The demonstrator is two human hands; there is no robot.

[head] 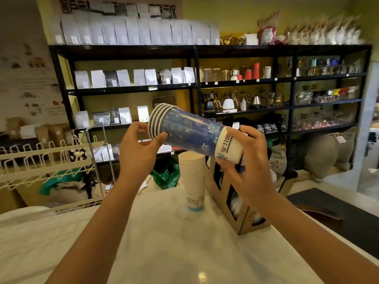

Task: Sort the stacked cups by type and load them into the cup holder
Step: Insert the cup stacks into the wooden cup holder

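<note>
we hold a nested stack of blue floral paper cups (184, 130) level in the air above the white counter (143, 242), rims pointing left, with one cream printed paper cup (228, 147) capping its base end on the right. our left hand (139, 148) has thumb and fingers curled loosely at the rolled rims, thumb tip touching the lowest rim, pinching lightly rather than clamping. our right hand (246, 158) is closed around the cream cup, fingers wrapped over its far side.

we judge these light, thin-walled and easy to crush. the glossy print looks slippery, so grip at the stiff rolled rims or the base ring, not mid-wall. the cream cup likely needs a twist-pull to come free.

below stands a stack of plain cream paper cups (192, 177) upright on the counter, just beside a brown cardboard carrier with cut-out windows (231, 199). the white wire cup holder rack (51, 160) sits at the left, well apart, and shows no cups in the part in view.
</note>
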